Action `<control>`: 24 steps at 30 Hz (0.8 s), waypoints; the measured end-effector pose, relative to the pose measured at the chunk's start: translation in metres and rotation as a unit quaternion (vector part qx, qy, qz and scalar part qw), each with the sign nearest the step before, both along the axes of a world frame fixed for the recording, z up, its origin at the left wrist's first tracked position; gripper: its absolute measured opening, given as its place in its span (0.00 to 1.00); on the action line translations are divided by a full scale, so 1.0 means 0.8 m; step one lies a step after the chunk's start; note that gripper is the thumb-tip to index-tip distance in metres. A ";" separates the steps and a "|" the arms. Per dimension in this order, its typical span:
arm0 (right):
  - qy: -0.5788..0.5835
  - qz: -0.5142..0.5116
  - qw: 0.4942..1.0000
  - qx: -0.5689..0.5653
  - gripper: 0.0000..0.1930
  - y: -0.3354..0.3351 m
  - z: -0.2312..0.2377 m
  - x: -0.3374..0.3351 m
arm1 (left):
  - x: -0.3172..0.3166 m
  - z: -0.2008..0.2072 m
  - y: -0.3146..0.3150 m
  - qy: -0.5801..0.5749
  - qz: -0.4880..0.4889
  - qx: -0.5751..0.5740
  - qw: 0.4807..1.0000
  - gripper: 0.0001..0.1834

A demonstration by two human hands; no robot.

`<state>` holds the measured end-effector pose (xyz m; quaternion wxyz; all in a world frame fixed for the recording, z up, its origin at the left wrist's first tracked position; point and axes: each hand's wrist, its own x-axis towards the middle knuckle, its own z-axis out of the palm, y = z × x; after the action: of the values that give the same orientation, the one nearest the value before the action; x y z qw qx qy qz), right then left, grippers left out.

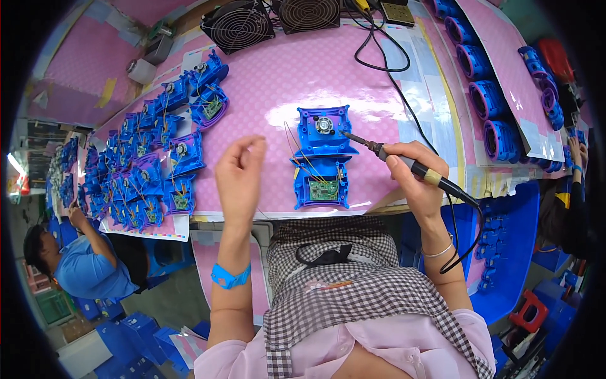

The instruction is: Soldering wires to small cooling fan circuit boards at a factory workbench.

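Note:
My right hand [419, 177] is wrapped round a soldering iron [424, 169], its tip pointing left at the upper part of a blue plastic housing [319, 150]. That half carries a small round speaker [324, 125]; the lower half holds a green circuit board [324, 190]. Thin loose wires [302, 155] rise from the board toward the left. Whether the tip touches the housing I cannot tell. My left hand [241, 180] is raised left of the housing and apart from it, fingers curled together; what they hold, if anything, is too small to make out.
Many similar blue housings [145, 167] crowd the left side. Two black fans [238, 26] stand at the back. The iron's black cable [410, 104] crosses the right side, near a row of blue round-fronted parts [486, 100]. A blue bin [511, 252] sits lower right; a person [95, 259] works at left.

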<state>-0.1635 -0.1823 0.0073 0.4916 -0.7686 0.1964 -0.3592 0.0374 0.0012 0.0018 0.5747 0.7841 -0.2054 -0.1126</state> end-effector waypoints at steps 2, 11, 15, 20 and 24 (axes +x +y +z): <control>-0.008 -0.002 1.000 0.003 0.07 -0.001 0.002 0.002 | -0.012 -0.012 -0.008 0.045 -0.020 -0.053 0.997 0.08; -0.004 -0.019 0.999 0.028 0.07 0.004 -0.002 -0.005 | -0.014 -0.013 -0.031 0.058 -0.047 0.044 0.996 0.11; -0.004 -0.019 0.999 0.044 0.07 0.002 0.001 -0.005 | -0.024 -0.007 -0.032 0.119 -0.063 -0.105 0.985 0.12; 0.000 -0.016 0.998 0.054 0.08 0.002 0.002 -0.006 | -0.026 -0.009 -0.023 0.145 -0.062 -0.124 0.980 0.12; -0.006 -0.015 0.999 0.051 0.08 0.000 0.001 -0.007 | -0.025 -0.014 -0.017 0.194 -0.064 -0.123 0.971 0.09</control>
<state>-0.1691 -0.1820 0.0077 0.5259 -0.7373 0.2231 -0.3607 0.0177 -0.0127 -0.0096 0.6873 0.6557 -0.1519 -0.2731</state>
